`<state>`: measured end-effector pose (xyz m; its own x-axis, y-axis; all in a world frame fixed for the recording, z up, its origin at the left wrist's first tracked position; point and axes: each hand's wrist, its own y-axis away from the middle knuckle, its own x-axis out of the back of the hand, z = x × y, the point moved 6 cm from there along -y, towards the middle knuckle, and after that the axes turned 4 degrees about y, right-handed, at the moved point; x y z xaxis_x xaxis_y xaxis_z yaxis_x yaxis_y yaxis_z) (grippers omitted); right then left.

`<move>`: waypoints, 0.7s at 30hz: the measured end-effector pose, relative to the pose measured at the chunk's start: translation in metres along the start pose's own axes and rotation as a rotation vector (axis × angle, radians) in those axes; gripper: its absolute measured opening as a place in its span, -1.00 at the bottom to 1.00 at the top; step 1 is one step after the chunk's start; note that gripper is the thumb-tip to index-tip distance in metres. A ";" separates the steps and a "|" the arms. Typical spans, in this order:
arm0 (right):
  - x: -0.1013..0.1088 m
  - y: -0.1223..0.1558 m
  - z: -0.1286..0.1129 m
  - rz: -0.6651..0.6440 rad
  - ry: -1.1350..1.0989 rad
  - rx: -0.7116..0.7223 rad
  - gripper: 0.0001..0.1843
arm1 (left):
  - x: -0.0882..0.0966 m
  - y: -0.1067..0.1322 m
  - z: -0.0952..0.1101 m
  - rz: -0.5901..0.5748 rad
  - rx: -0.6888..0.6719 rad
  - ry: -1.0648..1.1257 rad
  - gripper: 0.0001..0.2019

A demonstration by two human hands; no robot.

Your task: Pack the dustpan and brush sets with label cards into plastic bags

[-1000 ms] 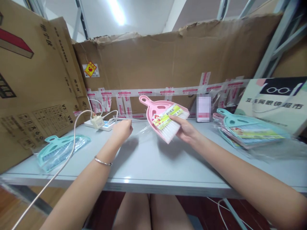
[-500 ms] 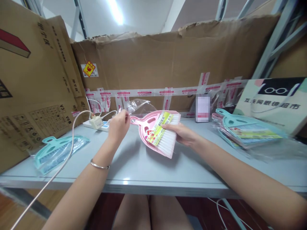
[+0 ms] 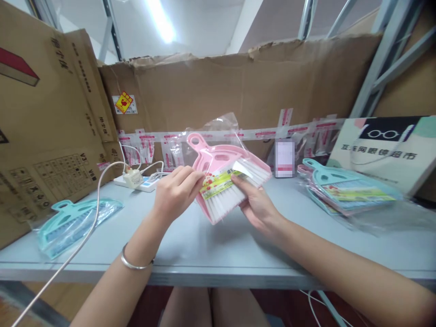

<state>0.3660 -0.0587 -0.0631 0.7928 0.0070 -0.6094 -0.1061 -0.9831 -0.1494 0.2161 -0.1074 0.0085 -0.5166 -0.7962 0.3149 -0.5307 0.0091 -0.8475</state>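
Steadying the pink dustpan [image 3: 214, 165] between my hands, above the table [image 3: 190, 254], wants light pressure: my right hand [image 3: 260, 206] grips its brush [image 3: 225, 197] side, thumb on the label [image 3: 221, 182]; my left hand [image 3: 177, 190] curls at its edge, and remotely I can't tell what it pinches. Its handle [image 3: 195, 141] points away and leftward, long axis slanting toward my right hand.

The left hand [image 3: 179, 188] is curled into a pinch at the left edge of the pink dustpan [image 3: 216, 153]; the right hand [image 3: 258, 202] is clasped at its lower right, thumb laid across the front.
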 end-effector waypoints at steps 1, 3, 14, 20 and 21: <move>0.001 -0.001 -0.002 0.013 -0.017 0.025 -0.62 | -0.001 0.000 0.003 -0.004 -0.008 0.009 -0.97; 0.002 -0.002 -0.004 0.013 -0.028 0.052 -0.59 | -0.005 -0.001 0.012 -0.032 -0.038 0.026 -0.94; -0.002 0.002 0.032 -0.053 0.061 -0.209 -0.68 | -0.027 0.007 -0.005 -0.184 0.468 0.051 -0.94; -0.007 0.007 0.045 -0.147 0.077 -0.255 -0.56 | -0.038 0.010 0.006 -0.307 0.409 -0.020 -0.90; -0.008 0.008 0.046 -0.156 0.091 -0.263 -0.54 | -0.038 0.010 0.009 -0.305 0.383 -0.040 -0.88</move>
<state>0.3315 -0.0583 -0.0953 0.8392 0.1568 -0.5208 0.1705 -0.9851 -0.0219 0.2367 -0.0825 -0.0160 -0.3456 -0.7507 0.5630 -0.3643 -0.4455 -0.8178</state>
